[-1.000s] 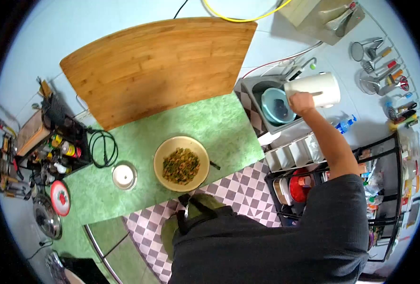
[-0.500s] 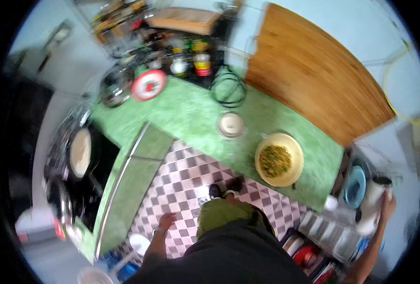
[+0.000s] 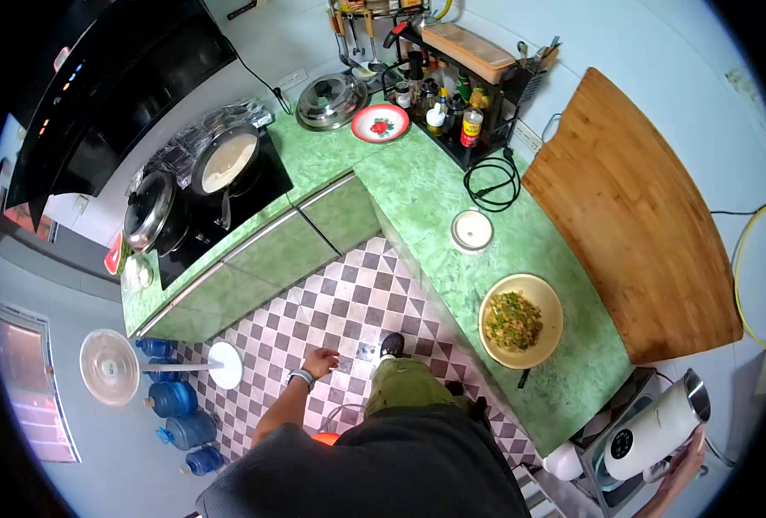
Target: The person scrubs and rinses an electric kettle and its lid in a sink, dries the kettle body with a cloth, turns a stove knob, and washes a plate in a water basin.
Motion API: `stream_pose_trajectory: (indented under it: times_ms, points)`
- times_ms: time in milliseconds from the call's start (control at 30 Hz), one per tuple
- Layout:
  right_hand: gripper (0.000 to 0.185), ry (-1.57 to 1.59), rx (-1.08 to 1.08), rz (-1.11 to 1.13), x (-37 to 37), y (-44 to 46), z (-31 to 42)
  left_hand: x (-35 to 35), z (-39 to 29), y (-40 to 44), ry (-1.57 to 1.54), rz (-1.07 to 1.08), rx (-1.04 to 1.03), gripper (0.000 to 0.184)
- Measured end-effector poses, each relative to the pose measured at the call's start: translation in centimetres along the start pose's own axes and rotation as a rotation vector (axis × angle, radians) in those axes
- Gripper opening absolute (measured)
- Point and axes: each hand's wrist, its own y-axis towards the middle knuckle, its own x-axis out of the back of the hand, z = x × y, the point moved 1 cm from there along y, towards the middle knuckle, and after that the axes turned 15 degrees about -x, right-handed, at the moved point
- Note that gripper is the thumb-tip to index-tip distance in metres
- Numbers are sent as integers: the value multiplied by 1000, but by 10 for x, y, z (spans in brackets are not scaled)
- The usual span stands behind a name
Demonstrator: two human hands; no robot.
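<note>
At the lower right, my right hand [image 3: 683, 464] is closed on a white electric jug [image 3: 657, 430] with a round black display and a silver-coloured upper end. The jug is tilted, its upper end pointing to the upper right, above a grey metal sink-like basin [image 3: 592, 489] and partly hiding it. My fingers are partly hidden behind its body. Over the tiled floor hangs my left hand [image 3: 321, 362], fingers loosely apart, holding nothing. A cream bowl [image 3: 554, 316] of chopped green and orange food [image 3: 512, 322] rests on the green counter.
A lidded white container [image 3: 472, 230] and a coiled black cable [image 3: 492, 185] lie on the counter [image 3: 417, 190]. A large wooden board [image 3: 637, 220] leans at the wall. Left are a pan of batter-like pale food [image 3: 229, 164], a lidded pot [image 3: 151, 216], a white pedestal fan [image 3: 111, 367] and several blue water bottles [image 3: 189, 429].
The view has shifted, bringing the stove side and range hood further into sight. My right hand and the electric jug now appear lower in the view. My left hand still hangs free.
</note>
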Motion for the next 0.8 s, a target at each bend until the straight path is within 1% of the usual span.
stream_pose_trajectory:
  times_ms: [33, 67, 100, 133, 200, 267, 333, 367, 400, 433, 467, 500, 533, 567, 600, 667, 700, 767, 800]
  points:
    - [34, 182, -12, 97, -2, -10, 10, -10, 4, -11, -25, 10, 32, 27]
    - [26, 293, -50, 318, 18, 28, -4, -21, 8, -21, -26, 5, 32, 27]
    - [21, 389, -117, 531, 31, 46, -6, -33, 5, -34, -58, -26, 24, 27]
    - [21, 385, -116, 538, 36, 59, -12, -43, 2, -48, -91, -58, 15, 26]
    - [20, 641, -92, 616, 20, 35, 7, -57, -2, -67, -112, -57, 1, 26]
    - [19, 694, -72, 660, 12, 29, 16, -66, -3, -82, -74, -56, 1, 26]
    - [18, 851, -132, 707, 7, 21, 24, -62, 12, -90, -104, -51, -38, 26]
    - [17, 786, -127, 926, 17, 43, 21, -56, 17, -94, -105, -86, -66, 25]
    - [26, 736, -97, 883, 20, 42, 26, -56, 17, -86, -97, -78, -97, 25]
    - [27, 765, -162, 739, 25, 40, 25, -49, 19, -88, -189, -58, -163, 25]
    - [25, 804, -142, 742, 33, 53, 17, -51, 9, -91, -178, -105, -146, 24]
    - [21, 897, -216, 714, 30, 33, 28, -45, 5, -88, -172, -102, -180, 24]
    - [16, 943, -181, 814, 35, 40, 24, -44, -6, -88, -236, -106, -191, 24]
    - [15, 1050, -184, 858, 39, 39, 24, -46, -18, -86, -170, -75, -214, 24]
    - [15, 1183, -281, 673, 35, 18, 37, -47, -28, -84, -138, -88, -204, 23]
    - [16, 1317, -278, 678, 48, -12, 50, -44, -36, -80, -131, -48, -216, 20]
    - [16, 1336, -255, 652, 55, -21, 51, -43, -36, -71, -118, -17, -231, 20]
    - [17, 1420, -257, 697, 68, -41, 54, -45, -44, -56, -74, 37, -249, 21]
    - [17, 1424, -246, 673, 74, -46, 54, -51, -49, -52, -69, 61, -249, 21]
